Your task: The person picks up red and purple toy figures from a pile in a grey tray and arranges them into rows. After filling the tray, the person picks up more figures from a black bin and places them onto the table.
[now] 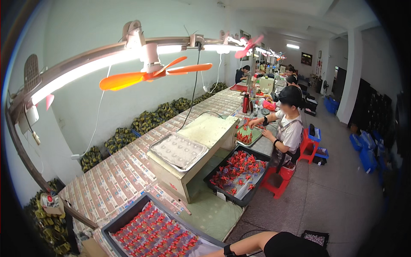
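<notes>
My right forearm (251,243) comes in at the lower edge, with a black sleeve and a black wristband (229,251). Only a sliver of skin shows past the band; the fingers are cut off by the picture's edge. My left hand is out of sight. Nearest to the right arm is a dark plastic tray (112,245), where small red figures (156,231) stand in rows on a pale liner. What my hands hold, if anything, does not show.
A raised bench (171,173) carries a metal tray with a dimpled pale sheet (177,150). Beyond lies a black crate (212,182) of loose red pieces. A co-worker (291,122) handles red pieces over a green tray (256,136). An orange fan (154,73) hangs overhead.
</notes>
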The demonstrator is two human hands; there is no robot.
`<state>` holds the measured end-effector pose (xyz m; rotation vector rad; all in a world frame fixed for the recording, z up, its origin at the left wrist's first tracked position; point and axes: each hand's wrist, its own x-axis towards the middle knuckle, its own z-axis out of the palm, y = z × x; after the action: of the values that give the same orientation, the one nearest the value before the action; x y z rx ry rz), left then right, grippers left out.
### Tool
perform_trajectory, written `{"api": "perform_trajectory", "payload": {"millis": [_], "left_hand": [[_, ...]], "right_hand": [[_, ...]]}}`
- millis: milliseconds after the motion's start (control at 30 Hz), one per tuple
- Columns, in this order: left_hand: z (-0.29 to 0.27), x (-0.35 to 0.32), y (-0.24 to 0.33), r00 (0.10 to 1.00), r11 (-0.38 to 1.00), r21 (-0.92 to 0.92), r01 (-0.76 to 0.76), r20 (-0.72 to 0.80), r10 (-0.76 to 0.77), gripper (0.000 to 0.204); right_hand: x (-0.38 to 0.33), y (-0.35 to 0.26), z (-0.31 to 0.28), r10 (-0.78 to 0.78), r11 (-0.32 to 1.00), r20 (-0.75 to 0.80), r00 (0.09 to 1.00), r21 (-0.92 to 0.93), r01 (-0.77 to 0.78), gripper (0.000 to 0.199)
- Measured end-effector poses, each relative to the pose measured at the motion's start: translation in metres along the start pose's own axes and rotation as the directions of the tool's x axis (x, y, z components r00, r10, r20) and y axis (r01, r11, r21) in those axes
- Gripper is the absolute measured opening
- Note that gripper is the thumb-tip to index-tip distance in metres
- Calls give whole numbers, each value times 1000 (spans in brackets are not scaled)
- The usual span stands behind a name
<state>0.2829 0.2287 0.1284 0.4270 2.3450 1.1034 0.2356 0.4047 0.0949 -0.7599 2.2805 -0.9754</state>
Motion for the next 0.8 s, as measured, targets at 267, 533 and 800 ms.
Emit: {"api": "perform_trajectory", "payload": {"millis": [267,533,800], "left_hand": [[-2,-6,-10,1000,999,33,-2,12,2,58],[-5,-13,14,999,989,143,-36,-27,41,37],[-7,-9,31,999,990,138,-32,14,30,35]], "right_hand": [[-11,-33,-10,55,998,59,997,-32,-53,26],[-30,-51,4,47,978,-39,998,-203,-54,26],[-13,-29,30,207,963,-1,978,-177,-204,15]]}}
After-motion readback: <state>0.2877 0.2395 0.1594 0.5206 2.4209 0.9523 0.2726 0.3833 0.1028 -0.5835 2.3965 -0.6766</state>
